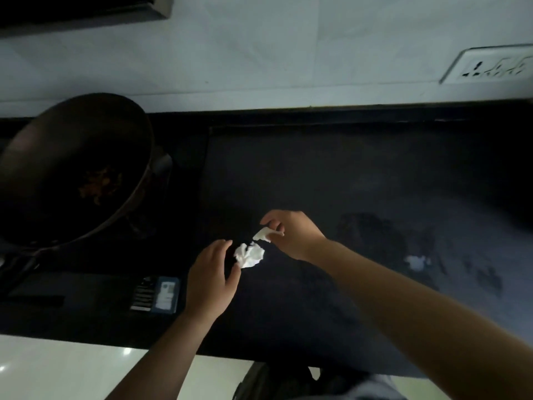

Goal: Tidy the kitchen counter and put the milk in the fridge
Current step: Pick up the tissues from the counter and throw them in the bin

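Note:
A crumpled white tissue (249,255) lies on the black counter (331,174). My left hand (209,277) is beside it on the left, fingers apart and curved toward it, just touching or nearly touching it. My right hand (291,233) hovers just above and to the right, pinching a smaller white tissue scrap (264,234) between thumb and fingers. No milk is in view.
A dark wok (72,168) with food bits sits on the stove at the left, its handle pointing to the lower left. A label sticker (158,294) is on the stove front. Another white scrap (416,262) lies at the right among wet smears. A wall socket (490,66) is at upper right.

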Demonstrator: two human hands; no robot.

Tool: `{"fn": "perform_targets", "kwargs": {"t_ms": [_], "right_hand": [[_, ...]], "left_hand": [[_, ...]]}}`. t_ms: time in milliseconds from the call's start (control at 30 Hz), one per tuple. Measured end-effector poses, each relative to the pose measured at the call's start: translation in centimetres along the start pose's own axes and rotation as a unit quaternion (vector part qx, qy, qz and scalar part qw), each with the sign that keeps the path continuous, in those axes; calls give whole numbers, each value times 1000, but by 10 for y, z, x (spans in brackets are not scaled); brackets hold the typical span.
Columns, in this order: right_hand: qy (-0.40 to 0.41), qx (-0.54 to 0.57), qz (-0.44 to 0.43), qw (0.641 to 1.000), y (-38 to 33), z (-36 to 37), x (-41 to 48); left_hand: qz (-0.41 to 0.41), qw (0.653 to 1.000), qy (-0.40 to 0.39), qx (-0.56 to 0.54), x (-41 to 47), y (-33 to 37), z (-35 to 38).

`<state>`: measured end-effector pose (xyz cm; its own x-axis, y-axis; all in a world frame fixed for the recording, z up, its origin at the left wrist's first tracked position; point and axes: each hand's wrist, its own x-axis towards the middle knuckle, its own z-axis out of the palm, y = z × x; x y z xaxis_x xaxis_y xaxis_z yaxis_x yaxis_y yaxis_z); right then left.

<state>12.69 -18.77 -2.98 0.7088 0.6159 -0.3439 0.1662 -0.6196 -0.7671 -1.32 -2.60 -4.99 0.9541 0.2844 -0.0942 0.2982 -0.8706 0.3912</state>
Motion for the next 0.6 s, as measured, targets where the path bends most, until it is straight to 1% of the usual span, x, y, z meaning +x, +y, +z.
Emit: {"fn": "perform_targets", "kwargs": {"t_ms": [133, 300, 367, 467, 533, 600], "right_hand": [[7, -15, 11, 1000, -17, 36, 8], [36, -94, -9, 995, -18, 76, 9], [65, -133, -32, 988, -18, 88, 7], [64, -207, -68, 974, -16, 101, 6], [61, -250, -80, 963, -10, 109, 3], [82, -275, -79, 955, -3, 113, -2]], "left_hand": [[16, 997, -45, 54, -9, -32, 5], [46, 995, -52, 77, -12, -49, 16], [55, 995, -52, 68, -13, -53, 18], [83, 992, -60, 68, -12, -63, 19], [100, 990, -68, 76, -11, -69, 19], [106, 988, -74, 79, -12, -71, 20]]}}
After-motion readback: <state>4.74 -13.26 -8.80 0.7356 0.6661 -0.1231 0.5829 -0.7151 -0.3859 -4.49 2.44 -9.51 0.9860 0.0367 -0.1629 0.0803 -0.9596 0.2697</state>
